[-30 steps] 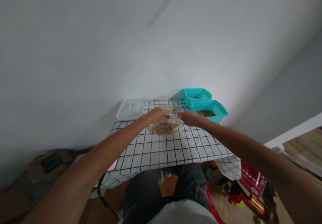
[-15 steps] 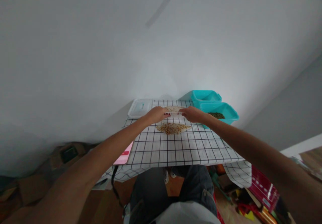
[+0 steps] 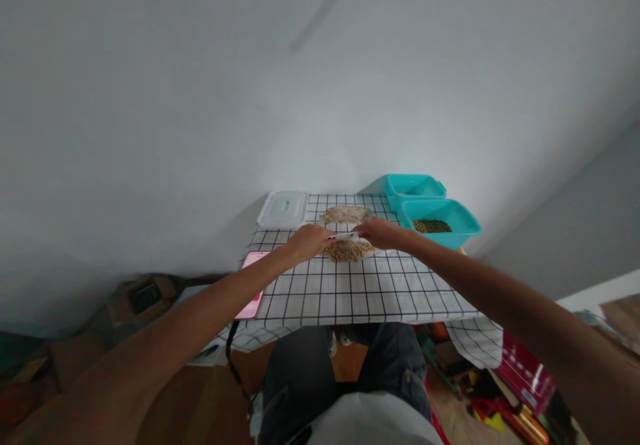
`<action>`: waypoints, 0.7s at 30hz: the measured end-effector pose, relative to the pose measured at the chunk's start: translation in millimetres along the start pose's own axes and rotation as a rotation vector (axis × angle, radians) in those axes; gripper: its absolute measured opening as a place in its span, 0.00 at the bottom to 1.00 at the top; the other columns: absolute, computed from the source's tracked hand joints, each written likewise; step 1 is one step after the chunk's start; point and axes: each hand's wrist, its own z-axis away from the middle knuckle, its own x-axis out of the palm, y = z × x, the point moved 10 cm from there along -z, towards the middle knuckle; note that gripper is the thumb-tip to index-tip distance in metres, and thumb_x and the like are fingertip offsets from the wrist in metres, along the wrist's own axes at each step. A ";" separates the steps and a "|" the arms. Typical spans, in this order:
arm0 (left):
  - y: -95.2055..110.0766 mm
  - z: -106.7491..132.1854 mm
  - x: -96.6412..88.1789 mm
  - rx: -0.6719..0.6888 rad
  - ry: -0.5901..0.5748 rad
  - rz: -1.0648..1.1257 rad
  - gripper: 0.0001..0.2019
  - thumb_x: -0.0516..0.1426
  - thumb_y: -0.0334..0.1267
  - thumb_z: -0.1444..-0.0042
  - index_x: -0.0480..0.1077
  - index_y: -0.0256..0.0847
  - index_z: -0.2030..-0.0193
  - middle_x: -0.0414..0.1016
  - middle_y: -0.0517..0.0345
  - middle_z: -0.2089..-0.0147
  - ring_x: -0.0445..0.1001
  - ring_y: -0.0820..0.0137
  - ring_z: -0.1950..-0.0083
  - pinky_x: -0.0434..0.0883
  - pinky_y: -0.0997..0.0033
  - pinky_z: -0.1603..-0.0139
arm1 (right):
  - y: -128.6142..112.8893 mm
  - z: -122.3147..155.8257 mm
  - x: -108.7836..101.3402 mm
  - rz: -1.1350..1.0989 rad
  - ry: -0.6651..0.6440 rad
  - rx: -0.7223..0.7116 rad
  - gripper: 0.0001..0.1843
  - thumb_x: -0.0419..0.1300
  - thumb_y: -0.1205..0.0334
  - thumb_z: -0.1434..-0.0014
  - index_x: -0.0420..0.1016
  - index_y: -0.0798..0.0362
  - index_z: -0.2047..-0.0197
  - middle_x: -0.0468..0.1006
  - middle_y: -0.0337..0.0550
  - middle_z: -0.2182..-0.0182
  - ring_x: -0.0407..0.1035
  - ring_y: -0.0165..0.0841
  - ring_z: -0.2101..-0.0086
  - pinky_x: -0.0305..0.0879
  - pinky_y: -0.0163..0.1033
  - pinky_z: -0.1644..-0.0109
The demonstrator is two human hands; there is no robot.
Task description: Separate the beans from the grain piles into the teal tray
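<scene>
My left hand (image 3: 311, 239) and my right hand (image 3: 377, 233) pinch the two ends of a pale strip that looks like the top edge of a clear plastic bag (image 3: 345, 235). Just in front of the strip, yellowish-brown grains (image 3: 350, 251) lie on the table, seemingly inside this bag. My fingers are closed, and the fingertips are partly hidden. Beyond my hands rests a flat batch of paler grains (image 3: 345, 214), apparently bagged too.
A checked cloth covers the table (image 3: 320, 298). At the back left sits a clear lidded box (image 3: 284, 209), with a pink phone-like object (image 3: 253, 298) near the left edge. Two turquoise tubs stand at right: the rear tub (image 3: 415, 185) and the front tub (image 3: 463, 221), which contains green beans (image 3: 433, 226).
Both hands have come nearer to me and lower with the strip, closer above the front grains. The paler grains behind them now show fully. The view has shifted slightly.
</scene>
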 end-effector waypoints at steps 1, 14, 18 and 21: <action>1.9 0.5 -1.5 0.008 -0.002 -0.004 0.23 0.46 0.51 0.34 0.79 0.41 0.57 0.83 0.44 0.64 0.80 0.57 0.61 0.68 0.65 0.64 | -0.3 1.0 -1.1 -0.001 0.000 -0.001 0.19 0.52 0.67 0.35 0.76 0.48 0.45 0.82 0.48 0.58 0.73 0.33 0.61 0.59 0.36 0.61; -40.1 41.2 -7.5 -0.095 -0.028 -0.080 0.16 0.46 0.41 0.35 0.75 0.42 0.53 0.82 0.47 0.61 0.80 0.59 0.61 0.69 0.65 0.64 | -32.5 -62.2 -7.7 -0.067 0.050 -0.137 0.20 0.52 0.68 0.35 0.77 0.47 0.45 0.81 0.47 0.53 0.73 0.34 0.57 0.61 0.37 0.56; -23.3 48.6 2.2 -0.076 -0.048 -0.072 0.17 0.45 0.39 0.35 0.75 0.38 0.54 0.82 0.44 0.63 0.80 0.56 0.62 0.70 0.62 0.63 | -31.8 -60.0 3.9 -0.096 0.038 -0.171 0.20 0.53 0.70 0.36 0.77 0.47 0.45 0.82 0.45 0.55 0.74 0.32 0.59 0.62 0.35 0.57; -5.4 44.9 5.7 -0.047 -0.049 -0.055 0.19 0.44 0.38 0.34 0.75 0.36 0.55 0.82 0.41 0.63 0.80 0.54 0.62 0.71 0.59 0.63 | -22.2 -47.5 6.3 -0.111 0.040 -0.166 0.20 0.54 0.71 0.37 0.78 0.46 0.46 0.82 0.43 0.55 0.74 0.32 0.59 0.63 0.35 0.56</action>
